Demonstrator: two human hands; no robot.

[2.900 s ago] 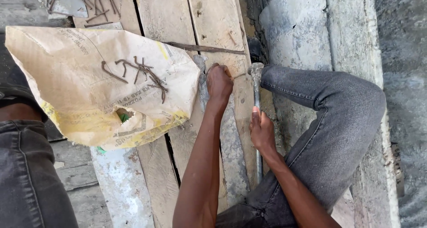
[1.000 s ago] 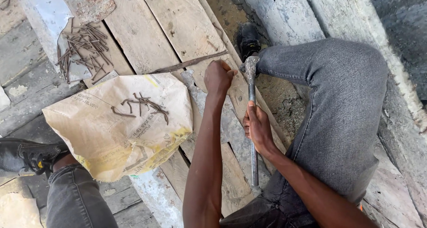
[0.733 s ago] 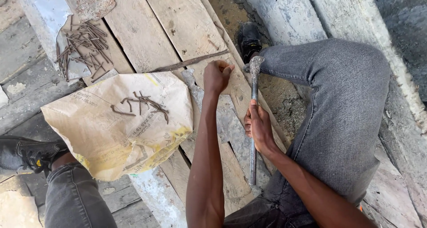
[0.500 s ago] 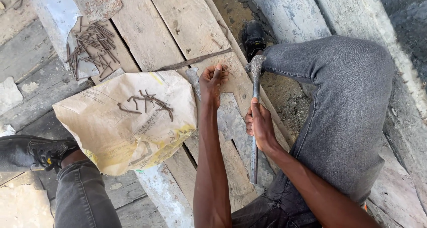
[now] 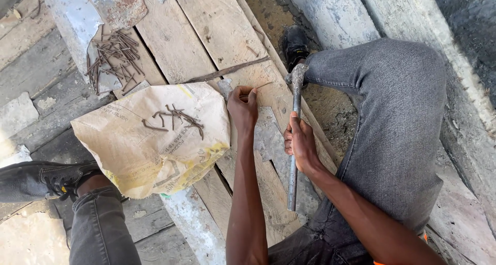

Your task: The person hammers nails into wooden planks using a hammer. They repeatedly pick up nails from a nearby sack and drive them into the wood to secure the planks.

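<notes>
The left hand (image 5: pixel 243 107) pinches a bent nail (image 5: pixel 257 87) against the wooden plank (image 5: pixel 217 27), fingers closed on its near end, so that the nail lies almost flat on the board. The right hand (image 5: pixel 299 141) is wrapped tight around the middle of the hammer (image 5: pixel 294 141) handle, its grip closed on the metal shaft. The hammer's long axis runs near to far, the head at the far end, just right of the nail and close above the plank's edge; the handle's butt points back toward the person's lap.

Judging from how things lie, the work is partly done: a small bunch of nails (image 5: pixel 173 118) sits on the paper sack (image 5: pixel 155 141) left of the left hand, and a bigger heap of nails (image 5: pixel 113 56) lies on a scrap of metal sheet (image 5: pixel 77 17) further left and far. The nail in hand looks not yet straight, pointing right and slightly far, its long axis across the plank
</notes>
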